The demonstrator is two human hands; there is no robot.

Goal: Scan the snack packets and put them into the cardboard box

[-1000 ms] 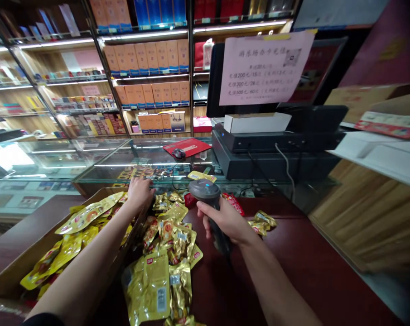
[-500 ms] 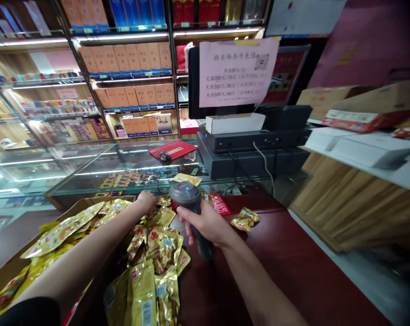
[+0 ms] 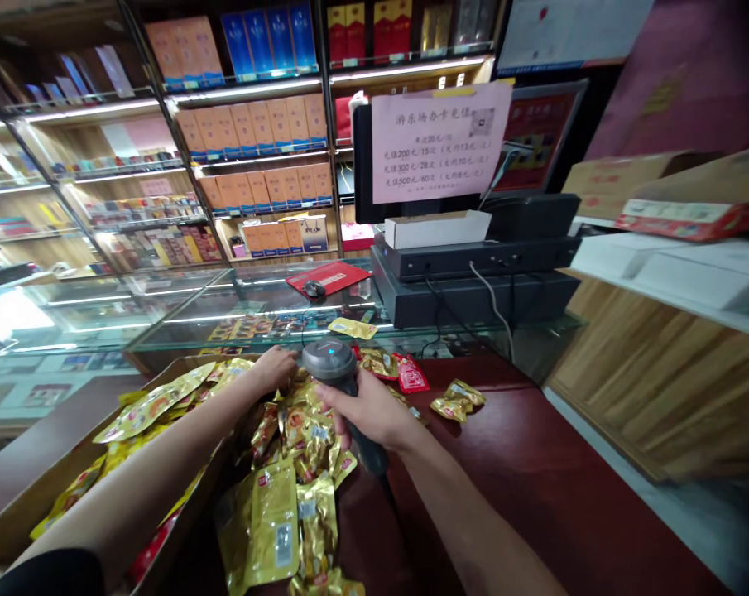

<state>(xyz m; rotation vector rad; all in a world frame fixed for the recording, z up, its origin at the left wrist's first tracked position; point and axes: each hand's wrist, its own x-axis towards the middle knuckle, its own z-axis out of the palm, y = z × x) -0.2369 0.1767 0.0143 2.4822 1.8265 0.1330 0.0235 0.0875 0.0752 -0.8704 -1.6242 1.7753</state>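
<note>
My right hand (image 3: 374, 410) is wrapped round the handle of a dark grey barcode scanner (image 3: 329, 361), a small blue light glowing on its head. Just left of the scanner head, my left hand (image 3: 276, 369) is closed at the far end of a pile of gold foil snack packets (image 3: 309, 430); what its fingers hold, if anything, is hidden. Nearer to me lies a flat gold packet with a barcode label (image 3: 273, 521). Under my left forearm stands an open cardboard box (image 3: 51, 505) full of gold and yellow packets.
Two gold packets (image 3: 458, 401) and a red packet (image 3: 411, 373) lie right of the scanner on the dark red table (image 3: 504, 488). Behind is a glass counter with a mouse (image 3: 314, 289), a monitor bearing a pink paper sign (image 3: 439, 145), and a black cash drawer (image 3: 473, 298) with cables.
The scanner has shifted slightly left, closer to my left hand, uncovering more packets on its right. My left hand stays at the far end of the pile. The view has turned slightly left.
</note>
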